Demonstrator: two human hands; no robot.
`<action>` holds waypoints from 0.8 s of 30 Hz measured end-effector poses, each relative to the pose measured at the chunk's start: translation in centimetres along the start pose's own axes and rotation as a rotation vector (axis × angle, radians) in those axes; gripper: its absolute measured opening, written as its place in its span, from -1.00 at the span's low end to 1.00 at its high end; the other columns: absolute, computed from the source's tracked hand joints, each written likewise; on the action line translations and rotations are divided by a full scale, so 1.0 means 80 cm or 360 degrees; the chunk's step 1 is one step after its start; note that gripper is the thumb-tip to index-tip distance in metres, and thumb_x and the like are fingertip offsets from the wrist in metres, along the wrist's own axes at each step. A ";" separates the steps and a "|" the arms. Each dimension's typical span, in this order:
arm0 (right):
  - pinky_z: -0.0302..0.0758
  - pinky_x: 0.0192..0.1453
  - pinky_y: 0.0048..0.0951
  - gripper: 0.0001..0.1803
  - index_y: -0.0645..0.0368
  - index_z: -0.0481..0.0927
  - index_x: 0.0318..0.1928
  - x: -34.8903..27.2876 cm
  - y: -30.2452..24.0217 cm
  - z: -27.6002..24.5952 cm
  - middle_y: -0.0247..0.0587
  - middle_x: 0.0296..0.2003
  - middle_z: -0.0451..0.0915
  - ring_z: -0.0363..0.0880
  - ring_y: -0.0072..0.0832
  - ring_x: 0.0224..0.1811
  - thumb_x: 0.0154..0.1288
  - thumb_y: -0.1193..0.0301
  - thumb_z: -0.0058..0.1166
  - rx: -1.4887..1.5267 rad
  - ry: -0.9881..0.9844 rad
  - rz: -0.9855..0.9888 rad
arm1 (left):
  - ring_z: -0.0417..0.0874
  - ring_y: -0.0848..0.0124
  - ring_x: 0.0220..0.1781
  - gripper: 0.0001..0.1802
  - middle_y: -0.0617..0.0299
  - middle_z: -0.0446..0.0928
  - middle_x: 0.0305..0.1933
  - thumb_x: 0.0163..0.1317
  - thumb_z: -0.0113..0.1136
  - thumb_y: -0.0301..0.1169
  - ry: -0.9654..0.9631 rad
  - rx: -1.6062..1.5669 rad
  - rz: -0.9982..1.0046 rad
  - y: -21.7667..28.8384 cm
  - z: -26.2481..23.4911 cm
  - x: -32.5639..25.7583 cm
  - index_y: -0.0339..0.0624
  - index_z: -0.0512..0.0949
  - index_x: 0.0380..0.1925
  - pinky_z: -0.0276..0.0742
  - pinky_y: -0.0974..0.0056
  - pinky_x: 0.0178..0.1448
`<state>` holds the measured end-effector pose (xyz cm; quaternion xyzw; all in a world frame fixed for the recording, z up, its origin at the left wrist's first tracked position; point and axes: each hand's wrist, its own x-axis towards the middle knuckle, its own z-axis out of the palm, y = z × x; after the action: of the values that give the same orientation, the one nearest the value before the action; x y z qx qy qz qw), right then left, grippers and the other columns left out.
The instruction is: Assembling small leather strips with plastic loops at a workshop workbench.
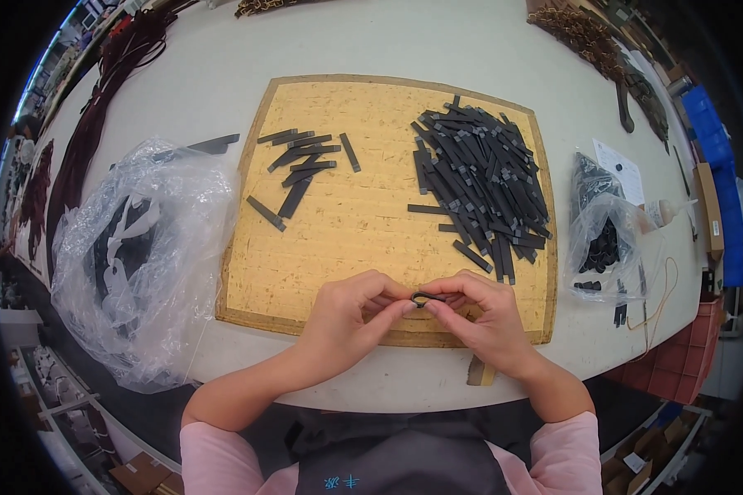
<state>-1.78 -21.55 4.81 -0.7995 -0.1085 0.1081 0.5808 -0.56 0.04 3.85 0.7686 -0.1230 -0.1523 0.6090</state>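
Note:
A short black strip (422, 299) is bent into a loop over the near edge of a yellow board (371, 247). My left hand (355, 313) pinches the loop's left side between thumb and fingertips. On its right side, my right hand (483, 318) grips the strip's ends, partly hidden by the fingers. Beyond my right hand lies a large heap of flat black strips (487, 165), many with greyish ends. A smaller, looser group of black strips (309, 157) is spread at the board's left side.
A big clear plastic bag (157, 264) with dark contents stands left of the board. At the right lie a smaller bag of black pieces (603, 239), a paper sheet (619, 169) and a thin cord (669, 293). Dark cords (111, 91) and chains (578, 37) lie farther off on the white table (371, 45).

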 end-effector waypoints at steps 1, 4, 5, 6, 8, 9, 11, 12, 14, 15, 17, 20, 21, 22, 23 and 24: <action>0.62 -0.14 -0.58 -0.79 0.32 0.69 -0.05 0.000 0.001 0.001 -0.21 -0.20 0.70 0.69 -0.59 -0.23 0.32 0.62 0.23 0.0006 0.0000 0.0022 | 0.79 0.35 -0.25 -0.88 0.06 0.68 -0.30 0.27 0.34 -0.53 -0.0001 -0.0002 -0.0002 -0.001 0.000 0.000 -0.39 0.64 -0.27 0.71 0.32 -0.20; 0.59 -0.22 -0.60 -0.83 0.33 0.68 -0.08 0.000 0.007 0.004 -0.23 -0.25 0.69 0.67 -0.63 -0.30 0.32 0.59 0.24 0.0033 0.0026 0.0034 | 0.78 0.36 -0.28 -0.88 0.07 0.68 -0.30 0.27 0.34 -0.54 -0.0012 -0.0069 -0.0022 -0.003 0.002 0.000 -0.40 0.64 -0.27 0.71 0.33 -0.20; 0.57 -0.28 -0.60 -0.84 0.34 0.67 -0.11 0.000 0.008 0.005 -0.24 -0.29 0.68 0.66 -0.64 -0.36 0.32 0.57 0.25 0.0056 0.0050 0.0021 | 0.75 0.43 -0.25 -0.89 0.11 0.68 -0.28 0.28 0.32 -0.56 -0.0038 -0.0046 -0.0006 -0.002 0.002 0.001 -0.40 0.64 -0.23 0.68 0.37 -0.16; 0.57 -0.28 -0.60 -0.84 0.34 0.67 -0.11 0.000 0.009 0.006 -0.24 -0.29 0.68 0.66 -0.64 -0.36 0.32 0.57 0.25 0.0055 0.0051 0.0023 | 0.71 0.51 -0.22 -0.88 0.16 0.67 -0.26 0.29 0.31 -0.59 -0.0063 -0.0022 0.0008 -0.001 0.001 0.001 -0.41 0.65 -0.19 0.66 0.41 -0.11; 0.56 -0.30 -0.61 -0.86 0.32 0.65 -0.12 0.000 0.010 0.006 -0.28 -0.33 0.67 0.63 -0.67 -0.39 0.34 0.56 0.24 0.0046 0.0041 0.0024 | 0.71 0.51 -0.22 -0.88 0.16 0.67 -0.26 0.28 0.31 -0.59 -0.0058 0.0004 0.0040 0.001 0.003 0.000 -0.41 0.65 -0.20 0.66 0.41 -0.12; 0.56 -0.30 -0.61 -0.86 0.32 0.65 -0.12 0.000 0.010 0.006 -0.28 -0.33 0.67 0.63 -0.67 -0.39 0.34 0.56 0.24 0.0043 0.0040 0.0026 | 0.71 0.51 -0.23 -0.88 0.16 0.67 -0.27 0.26 0.32 -0.59 -0.0049 0.0032 0.0072 0.002 0.004 0.000 -0.41 0.65 -0.22 0.66 0.41 -0.12; 0.53 -0.29 -0.62 -0.86 0.30 0.64 -0.13 -0.001 0.009 0.005 -0.33 -0.38 0.65 0.61 -0.70 -0.38 0.34 0.54 0.24 0.0054 -0.0003 0.0113 | 0.71 0.51 -0.23 -0.88 0.17 0.67 -0.27 0.27 0.32 -0.58 -0.0072 0.0000 0.0043 0.001 0.004 0.000 -0.40 0.64 -0.22 0.65 0.42 -0.12; 0.53 -0.29 -0.62 -0.86 0.30 0.64 -0.13 -0.001 0.008 0.004 -0.33 -0.38 0.65 0.61 -0.70 -0.38 0.34 0.54 0.24 0.0051 -0.0007 0.0113 | 0.71 0.52 -0.23 -0.88 0.18 0.67 -0.27 0.28 0.32 -0.56 -0.0094 -0.0027 0.0013 -0.001 0.004 0.000 -0.39 0.63 -0.22 0.65 0.42 -0.12; 0.55 -0.25 -0.60 -0.88 0.29 0.63 -0.11 0.001 0.007 -0.001 -0.31 -0.33 0.65 0.63 -0.67 -0.30 0.40 0.51 0.19 0.0082 -0.0122 0.0131 | 0.71 0.54 -0.26 -0.89 0.22 0.66 -0.30 0.28 0.31 -0.54 -0.0144 -0.0268 -0.0156 -0.005 0.003 0.002 -0.37 0.62 -0.25 0.64 0.44 -0.14; 0.55 -0.25 -0.60 -0.88 0.29 0.63 -0.11 0.004 0.006 -0.006 -0.31 -0.33 0.65 0.63 -0.67 -0.30 0.40 0.51 0.19 0.0078 -0.0129 0.0128 | 0.71 0.56 -0.30 -0.90 0.26 0.65 -0.33 0.29 0.29 -0.52 -0.0194 -0.0504 -0.0324 -0.007 0.000 0.003 -0.35 0.61 -0.27 0.64 0.45 -0.17; 0.58 -0.20 -0.56 -0.86 0.28 0.61 -0.05 0.010 0.003 -0.021 -0.27 -0.25 0.65 0.66 -0.60 -0.20 0.46 0.50 0.11 0.0981 -0.0160 0.0499 | 0.67 0.60 -0.30 -0.90 0.29 0.64 -0.33 0.31 0.28 -0.52 -0.0235 -0.0653 -0.0385 -0.006 -0.007 0.005 -0.33 0.60 -0.26 0.61 0.48 -0.16; 0.64 -0.12 -0.51 -0.82 0.29 0.59 0.02 0.006 0.005 -0.022 -0.25 -0.18 0.64 0.68 -0.54 -0.16 0.50 0.51 0.05 0.1059 -0.0306 0.0490 | 0.63 0.66 -0.30 -0.90 0.33 0.63 -0.34 0.32 0.26 -0.51 -0.0310 -0.0780 -0.0424 -0.004 -0.010 0.009 -0.31 0.57 -0.23 0.56 0.51 -0.16; 0.66 -0.09 -0.50 -0.81 0.29 0.59 0.04 0.005 0.000 -0.018 -0.26 -0.18 0.64 0.68 -0.54 -0.15 0.48 0.51 0.07 0.1029 -0.0327 0.0542 | 0.61 0.67 -0.30 -0.89 0.33 0.63 -0.34 0.33 0.26 -0.51 -0.0341 -0.0752 -0.0412 -0.004 -0.010 0.008 -0.31 0.56 -0.23 0.55 0.51 -0.17; 0.66 -0.09 -0.50 -0.81 0.29 0.59 0.04 0.005 -0.003 -0.016 -0.26 -0.18 0.64 0.68 -0.54 -0.15 0.48 0.51 0.07 0.1026 -0.0335 0.0543 | 0.61 0.67 -0.30 -0.89 0.33 0.63 -0.34 0.33 0.26 -0.51 -0.0333 -0.0756 -0.0411 -0.004 -0.011 0.008 -0.31 0.56 -0.23 0.55 0.51 -0.17; 0.66 -0.08 -0.50 -0.81 0.29 0.58 0.04 0.005 -0.005 -0.015 -0.27 -0.18 0.64 0.67 -0.55 -0.14 0.47 0.53 0.09 0.0984 -0.0357 0.0520 | 0.60 0.67 -0.32 -0.90 0.34 0.62 -0.35 0.33 0.26 -0.50 -0.0333 -0.0748 -0.0397 -0.004 -0.011 0.007 -0.31 0.56 -0.24 0.54 0.52 -0.18; 0.67 -0.07 -0.50 -0.80 0.28 0.58 0.04 0.004 -0.006 -0.013 -0.27 -0.17 0.63 0.67 -0.56 -0.13 0.45 0.54 0.11 0.0940 -0.0373 0.0500 | 0.59 0.68 -0.33 -0.90 0.34 0.62 -0.36 0.33 0.26 -0.50 -0.0339 -0.0743 -0.0383 -0.005 -0.010 0.006 -0.31 0.56 -0.25 0.53 0.52 -0.20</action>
<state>-1.14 -22.24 5.61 -0.5863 -0.0142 0.3139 0.7467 0.23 0.68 3.63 0.5964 -0.0558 -0.3276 0.7307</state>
